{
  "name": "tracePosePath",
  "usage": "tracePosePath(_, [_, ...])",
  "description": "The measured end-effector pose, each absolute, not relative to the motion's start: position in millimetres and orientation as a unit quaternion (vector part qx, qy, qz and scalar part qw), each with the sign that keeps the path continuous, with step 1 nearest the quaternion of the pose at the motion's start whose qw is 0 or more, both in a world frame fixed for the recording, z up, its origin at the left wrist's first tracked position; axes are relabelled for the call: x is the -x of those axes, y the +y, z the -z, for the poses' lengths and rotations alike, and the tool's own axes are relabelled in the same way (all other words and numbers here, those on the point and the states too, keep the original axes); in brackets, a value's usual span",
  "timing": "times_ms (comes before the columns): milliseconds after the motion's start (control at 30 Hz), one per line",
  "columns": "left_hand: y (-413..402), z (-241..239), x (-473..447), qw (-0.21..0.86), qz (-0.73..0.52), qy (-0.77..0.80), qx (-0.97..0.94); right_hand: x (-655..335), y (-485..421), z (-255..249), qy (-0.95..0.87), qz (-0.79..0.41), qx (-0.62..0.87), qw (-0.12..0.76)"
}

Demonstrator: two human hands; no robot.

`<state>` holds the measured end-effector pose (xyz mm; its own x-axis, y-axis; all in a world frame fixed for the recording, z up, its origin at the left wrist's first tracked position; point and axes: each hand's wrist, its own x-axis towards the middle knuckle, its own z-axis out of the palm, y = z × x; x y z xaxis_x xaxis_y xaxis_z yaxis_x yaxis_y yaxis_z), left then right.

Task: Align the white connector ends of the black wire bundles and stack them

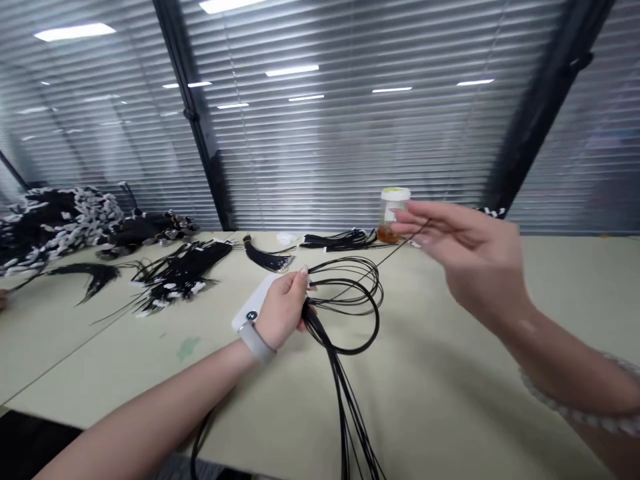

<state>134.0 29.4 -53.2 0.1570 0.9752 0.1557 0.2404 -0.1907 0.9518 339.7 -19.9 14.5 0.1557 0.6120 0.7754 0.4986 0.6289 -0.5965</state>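
My left hand (286,301) is closed around a bundle of black cables (323,337), gripping it where the loops gather. Thin loops and one thicker loop (376,320) fan out to the right of the fist, and loose lengths hang down toward the table's front edge. Up to the right, my right hand (465,250) pinches a thin black wire (400,245) that stretches taut from the coil. Its fingertips are slightly blurred. A white flat device (245,319) with a small round dark display lies partly hidden behind my left hand.
Several black cable bundles (193,267) lie along the back and left of the pale table (150,367). A large heap with white connectors (75,217) stands far left. Behind my right fingertips is a white-lidded jar (395,195). Another person's hand (3,300) shows at the left edge.
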Motion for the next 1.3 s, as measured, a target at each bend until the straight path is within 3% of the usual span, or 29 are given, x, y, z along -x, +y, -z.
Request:
tracePosePath(33, [24,52,-135,0.441,-0.414,0.473,-0.64,-337,-23,-7,-0.603,-0.093,0.404,0.681])
tracePosePath(100, [11,51,-138,0.492,-0.36,0.468,-0.64,-330,-30,9,-0.551,-0.167,0.409,0.708])
tracePosePath(300, [-7,62,-146,0.561,-0.28,0.455,-0.633,-315,-45,46,-0.672,-0.277,0.493,0.479])
tracePosePath(400, [-1,74,-149,0.579,-0.301,0.461,-0.602,-318,-44,55,-0.697,-0.26,0.537,0.397])
tracePosePath(567, [5,86,-150,0.612,-0.296,0.456,-0.575,-322,-39,64,-0.717,-0.196,0.579,0.336])
tracePosePath(767, [1,85,-149,0.591,-0.291,0.446,-0.605,-318,-42,71,-0.786,-0.062,0.573,0.221])
tracePosePath(967, [2,86,-150,0.577,-0.293,0.473,-0.598,-317,-43,68,-0.779,-0.016,0.55,0.301])
tracePosePath(1300, [-1,83,-151,0.578,-0.297,0.48,-0.589,-311,-45,78,-0.783,-0.013,0.532,0.321])
